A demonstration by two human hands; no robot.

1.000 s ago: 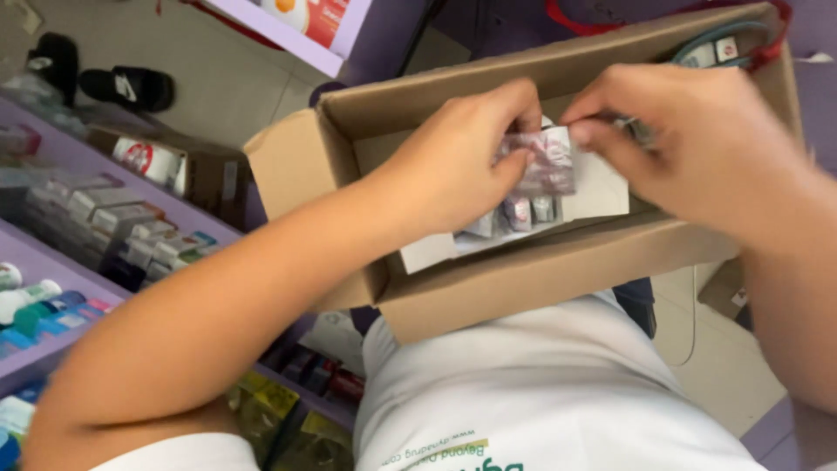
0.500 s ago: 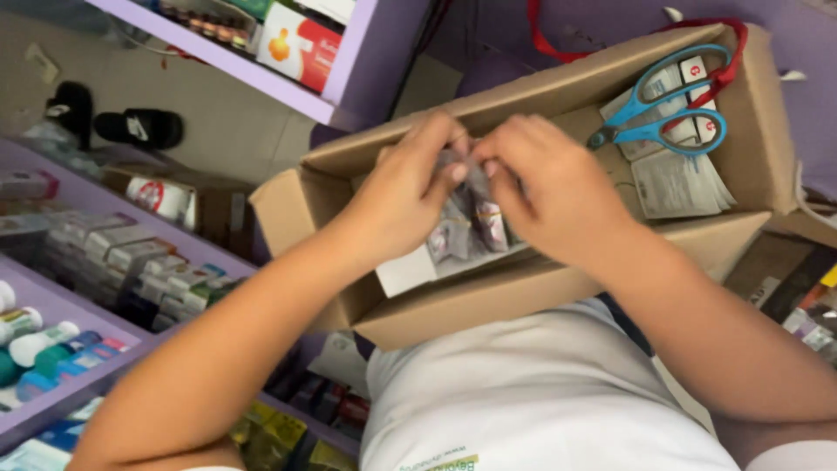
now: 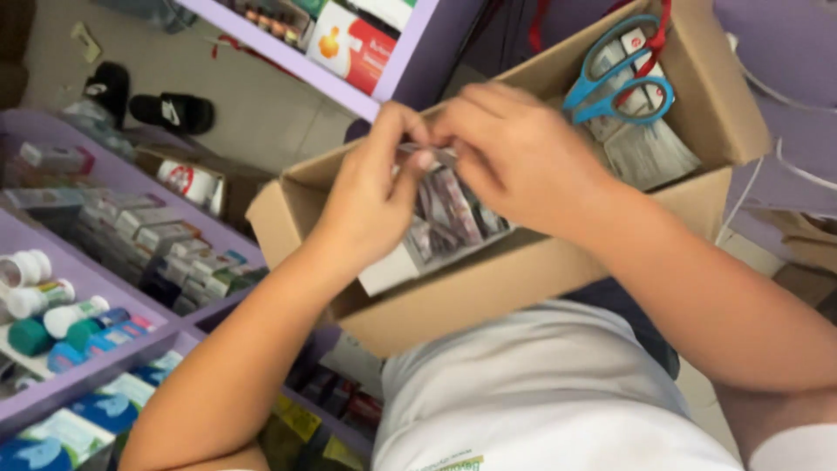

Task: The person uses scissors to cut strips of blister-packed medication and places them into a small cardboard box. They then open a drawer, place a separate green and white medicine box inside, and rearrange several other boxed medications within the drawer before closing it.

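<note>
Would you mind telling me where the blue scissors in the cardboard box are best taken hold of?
Probably by the two loop handles of the blue scissors, coming from above. They lie flat on the packets at the far end of the cardboard box, handles uppermost and exposed, clear of both hands; the blades cannot be made out.

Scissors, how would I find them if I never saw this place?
Find the cardboard box on the person's lap. At its far end, past both hands, lie the scissors. Their bright blue looped handles stand out from the pale packets beneath them.
</note>
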